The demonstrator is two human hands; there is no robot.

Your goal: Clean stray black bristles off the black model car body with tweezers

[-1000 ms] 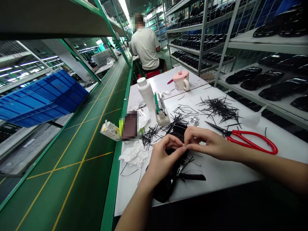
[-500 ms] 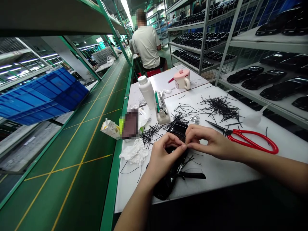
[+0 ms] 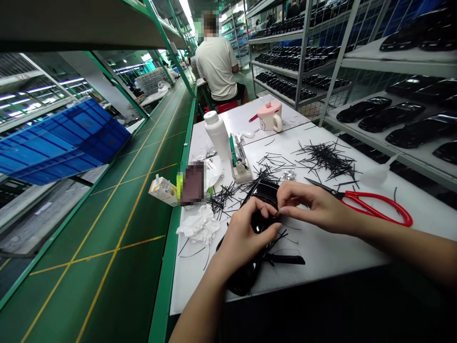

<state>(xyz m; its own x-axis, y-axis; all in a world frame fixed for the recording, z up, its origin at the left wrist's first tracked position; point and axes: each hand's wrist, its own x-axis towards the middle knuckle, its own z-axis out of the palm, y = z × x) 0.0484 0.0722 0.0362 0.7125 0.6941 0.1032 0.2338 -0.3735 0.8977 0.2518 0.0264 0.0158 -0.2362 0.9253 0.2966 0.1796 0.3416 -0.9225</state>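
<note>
Your left hand (image 3: 246,233) lay over the black model car (image 3: 246,274) at the table's near edge, thumb and fingers parted; your right hand (image 3: 314,207) had thumb and fingertip pinched together above the car, any item between them too small to tell. Red-handled scissors (image 3: 374,207) lay just beside your right hand; black strips (image 3: 326,159) lay scattered beyond the car.

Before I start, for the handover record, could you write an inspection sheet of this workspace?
Surface: white table, strewn with thin black strips.
Things: glossy black car body, partly hidden by the left hand.
Clutter: red-handled scissors, crumpled white wad, white bottle, pink-lidded mug.
Hands: left hand's thumb and fingers apart; right hand at its fingertips, hold unclear.
Cables: nothing seen.
Surroundings: green conveyor, blue crate, seated person.
</note>
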